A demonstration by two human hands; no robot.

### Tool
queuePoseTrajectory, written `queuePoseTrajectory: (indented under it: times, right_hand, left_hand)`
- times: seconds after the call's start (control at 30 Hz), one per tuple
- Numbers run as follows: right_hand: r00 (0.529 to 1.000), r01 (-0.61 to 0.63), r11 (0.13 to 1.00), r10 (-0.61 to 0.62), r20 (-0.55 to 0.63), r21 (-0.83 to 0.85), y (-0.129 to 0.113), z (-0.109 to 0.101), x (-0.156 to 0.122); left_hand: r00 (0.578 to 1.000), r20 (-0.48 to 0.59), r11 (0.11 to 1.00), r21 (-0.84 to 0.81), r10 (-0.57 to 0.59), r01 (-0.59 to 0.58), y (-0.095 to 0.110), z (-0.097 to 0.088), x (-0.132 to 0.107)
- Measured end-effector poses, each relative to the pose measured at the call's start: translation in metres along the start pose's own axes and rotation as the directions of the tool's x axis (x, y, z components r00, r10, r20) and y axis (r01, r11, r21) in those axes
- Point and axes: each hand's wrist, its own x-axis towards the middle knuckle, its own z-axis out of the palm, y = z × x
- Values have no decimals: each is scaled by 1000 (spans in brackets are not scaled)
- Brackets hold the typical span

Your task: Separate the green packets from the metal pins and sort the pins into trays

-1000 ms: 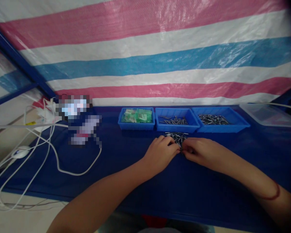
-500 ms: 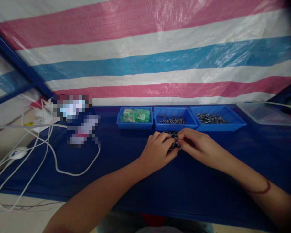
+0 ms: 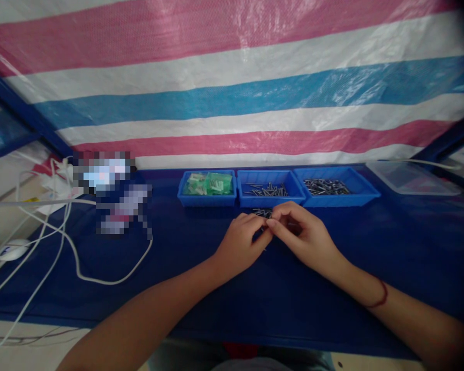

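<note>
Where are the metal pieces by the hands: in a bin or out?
Out: the metal pieces lie on the blue table before the middle bin, partly hidden by the left hand and right hand.

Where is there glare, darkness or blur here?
Head view: whitish glare on the striped plastic sheet; right-hand corners go dark; coarse squares mask a bright object at left. Same head view: slender metal pieces beyond the left hand and right hand blur together.

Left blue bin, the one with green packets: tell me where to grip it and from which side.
I'd probably pinch the rim of the left blue bin at its left wall, coming from the left: the open top leaves that rim exposed and table lies beside it, while the middle bin crowds its right wall.
</note>
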Motion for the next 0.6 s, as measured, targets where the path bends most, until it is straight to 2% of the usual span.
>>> queuePoseTrajectory:
  times: [0.6]
  right_hand:
    - [997, 77, 996, -77, -11, -44, -5, -6, 4]
  left_hand:
    - [993, -95, 991, -120, -69, 57, -3, -1, 3]
